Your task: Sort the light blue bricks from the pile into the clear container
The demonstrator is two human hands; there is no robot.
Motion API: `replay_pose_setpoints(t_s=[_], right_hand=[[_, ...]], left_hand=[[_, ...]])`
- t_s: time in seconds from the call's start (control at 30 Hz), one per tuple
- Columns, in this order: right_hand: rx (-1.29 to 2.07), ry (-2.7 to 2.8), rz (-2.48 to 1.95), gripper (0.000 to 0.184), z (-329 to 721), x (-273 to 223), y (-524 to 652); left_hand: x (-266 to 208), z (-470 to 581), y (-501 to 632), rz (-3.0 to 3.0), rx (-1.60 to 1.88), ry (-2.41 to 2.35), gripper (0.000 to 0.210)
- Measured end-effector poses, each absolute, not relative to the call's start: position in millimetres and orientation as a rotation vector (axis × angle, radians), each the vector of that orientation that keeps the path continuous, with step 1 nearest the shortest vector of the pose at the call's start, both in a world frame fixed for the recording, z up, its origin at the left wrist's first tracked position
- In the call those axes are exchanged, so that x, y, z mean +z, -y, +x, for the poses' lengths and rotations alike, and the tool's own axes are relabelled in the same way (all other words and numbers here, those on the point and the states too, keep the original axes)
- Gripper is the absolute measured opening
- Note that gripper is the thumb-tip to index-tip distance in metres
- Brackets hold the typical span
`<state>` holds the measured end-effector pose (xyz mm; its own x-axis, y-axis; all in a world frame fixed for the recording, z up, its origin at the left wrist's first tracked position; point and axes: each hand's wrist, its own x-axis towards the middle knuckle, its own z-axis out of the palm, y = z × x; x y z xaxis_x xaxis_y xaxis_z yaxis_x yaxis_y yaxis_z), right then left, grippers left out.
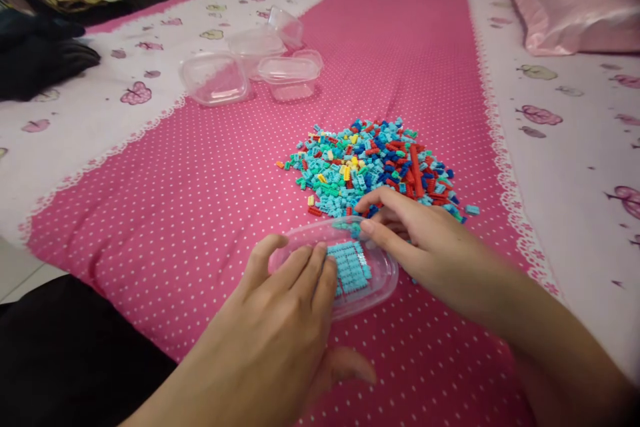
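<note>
A shallow clear plastic container [385, 287] lies in front of me on the bed. Inside it, light-blue building bricks [353, 265] are set side by side in a flat block. My left hand [295, 300] reaches over the container's left part, fingers stretched onto the bricks and thumb apart; it covers part of the block. At the far rim, my right hand [400, 227] has its fingers bent, with thumb and forefinger tips close together. What lies between those tips is too small to make out. Just beyond is a heap of small bricks [345, 153], mostly light blue, dark blue and red.
Several clear plastic tubs [215, 80] stand at the back left of the pink dotted bedspread [150, 213]. A pink pillow [585, 7] is at the far right. Dark cloth [40, 53] lies at the left edge, and one loose light-blue brick [471, 210] sits right of the heap.
</note>
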<state>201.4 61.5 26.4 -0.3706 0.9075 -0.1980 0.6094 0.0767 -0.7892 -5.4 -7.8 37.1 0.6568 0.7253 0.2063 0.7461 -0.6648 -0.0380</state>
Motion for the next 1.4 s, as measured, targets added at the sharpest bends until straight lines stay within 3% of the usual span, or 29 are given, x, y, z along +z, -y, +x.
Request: replay_pose_setpoints(t_s=[0.13,0.3,0.4,0.63,1.4], right_hand=[[1.097,2.081,-1.513,0.019,205,30,-60],[0.264,2.213,-1.334,0.020,196,37,-50],[0.019,2.342,-1.127,0.023,180,35,-38],[0.225,2.500,-1.086,0.031,162,20,-26],[0.270,2.501,-1.119,0.032,159,15,-25]], left_hand=[[42,-12,9,-2.760,-0.318,1.238,0.070],[44,-34,23,-2.586,-0.496,1.397,0.038],[36,-38,35,-2.436,-0.560,1.537,0.039],[29,-25,37,-2.419,-0.401,1.543,0.064],[29,-19,35,-2.460,-0.319,1.562,0.062]])
